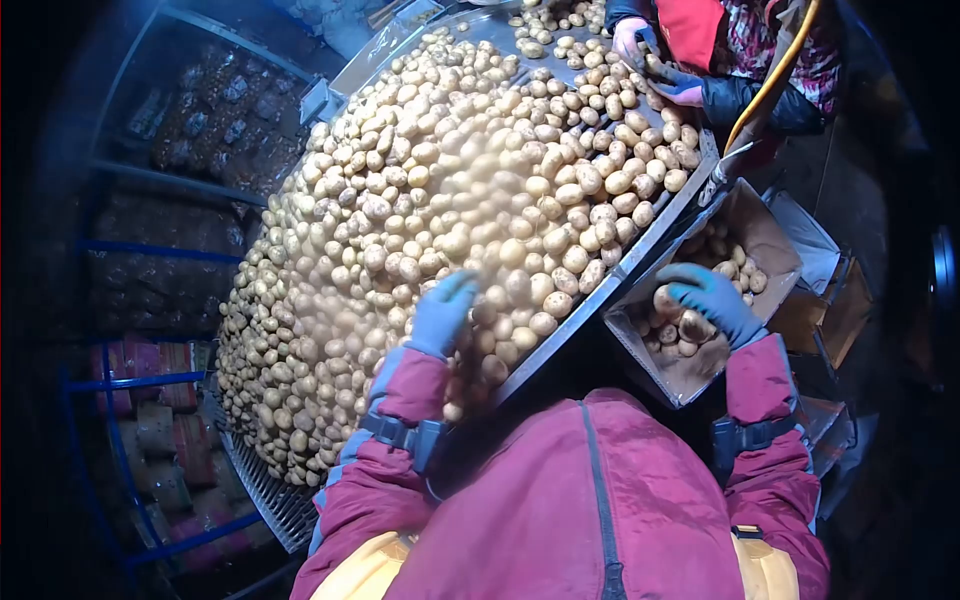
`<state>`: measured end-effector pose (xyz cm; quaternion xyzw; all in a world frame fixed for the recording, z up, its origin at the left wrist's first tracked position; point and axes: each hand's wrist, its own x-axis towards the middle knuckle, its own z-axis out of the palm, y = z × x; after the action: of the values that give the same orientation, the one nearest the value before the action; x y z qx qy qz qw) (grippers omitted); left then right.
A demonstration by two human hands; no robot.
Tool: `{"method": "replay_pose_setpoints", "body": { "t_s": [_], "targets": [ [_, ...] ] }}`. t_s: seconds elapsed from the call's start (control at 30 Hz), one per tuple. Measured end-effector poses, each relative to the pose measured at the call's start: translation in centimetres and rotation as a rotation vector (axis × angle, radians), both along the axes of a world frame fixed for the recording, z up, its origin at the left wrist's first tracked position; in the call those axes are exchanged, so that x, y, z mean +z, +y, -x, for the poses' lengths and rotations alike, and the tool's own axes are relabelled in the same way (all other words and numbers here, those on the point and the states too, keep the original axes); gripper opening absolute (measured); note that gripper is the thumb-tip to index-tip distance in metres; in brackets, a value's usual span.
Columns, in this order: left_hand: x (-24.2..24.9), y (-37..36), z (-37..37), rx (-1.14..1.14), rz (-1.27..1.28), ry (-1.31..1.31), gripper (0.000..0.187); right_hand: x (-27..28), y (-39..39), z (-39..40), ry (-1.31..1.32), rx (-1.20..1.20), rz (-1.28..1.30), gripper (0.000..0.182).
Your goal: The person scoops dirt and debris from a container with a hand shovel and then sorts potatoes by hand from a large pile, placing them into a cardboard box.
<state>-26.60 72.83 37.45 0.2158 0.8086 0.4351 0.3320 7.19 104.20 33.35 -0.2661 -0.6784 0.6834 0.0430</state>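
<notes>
My left hand [447,312], in a blue-grey glove, is over the front edge of a large heap of pale potatoes [400,210]. Its fingers are stretched forward and slightly blurred, with no potato visible in them. On the right, my right hand [712,302], gloved in blue and teal, is above a paper-lined box [680,385]. The fingers curl around potatoes [668,300] at the box's inner side. More potatoes [735,265] lie inside the box, partly hidden by the hand.
A metal table rim [600,295] runs between heap and box. Across the heap, another person's gloved hands [665,75] touch potatoes. A yellow hose [775,75] hangs at upper right. Blue racks with packed bags [165,440] stand left; more boxes [820,310] sit right.
</notes>
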Motion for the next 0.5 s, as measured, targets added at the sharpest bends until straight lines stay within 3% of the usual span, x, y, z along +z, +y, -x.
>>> {"method": "replay_pose_setpoints", "body": {
  "t_s": [0.07, 0.13, 0.23, 0.3, 0.37, 0.4, 0.43, 0.5],
  "targets": [
    [-0.1, -0.5, 2.7, 0.141, -0.018, 0.015, 0.034, 0.1, 1.4, -0.4, 0.034, -0.146, -0.067, 0.029],
    [-3.7, -1.3, 6.6, 0.178, -0.093, 0.158, 0.035, -0.3, 1.0, 0.1, 0.086, -0.209, 0.147, 0.027],
    [-5.0, 0.7, 9.5, 0.082, 0.025, 0.261, 0.043, 0.2, -1.0, 2.7, 0.008, -0.207, 0.348, 0.03],
    [-5.7, 2.7, 9.7, -0.108, 0.145, 0.515, 0.055, 0.3, -3.6, 4.4, 0.018, -0.206, 0.412, 0.031],
    [-8.0, 4.5, 10.4, -0.249, 0.12, 0.674, 0.056, 2.0, -5.7, 6.6, -0.115, -0.198, 0.42, 0.029],
    [-8.1, 5.3, 10.5, -0.241, 0.23, 0.739, 0.051, 1.3, -6.4, 7.4, -0.073, -0.172, 0.466, 0.028],
    [-4.4, 7.5, 9.1, -0.2, 0.375, 0.606, 0.041, 0.4, -7.0, 8.0, -0.037, -0.14, 0.518, 0.028],
    [-7.2, 8.3, 11.3, 0.082, -0.124, -0.15, 0.034, 1.3, -7.2, 9.7, -0.079, -0.107, 0.573, 0.028]
  ]
}}
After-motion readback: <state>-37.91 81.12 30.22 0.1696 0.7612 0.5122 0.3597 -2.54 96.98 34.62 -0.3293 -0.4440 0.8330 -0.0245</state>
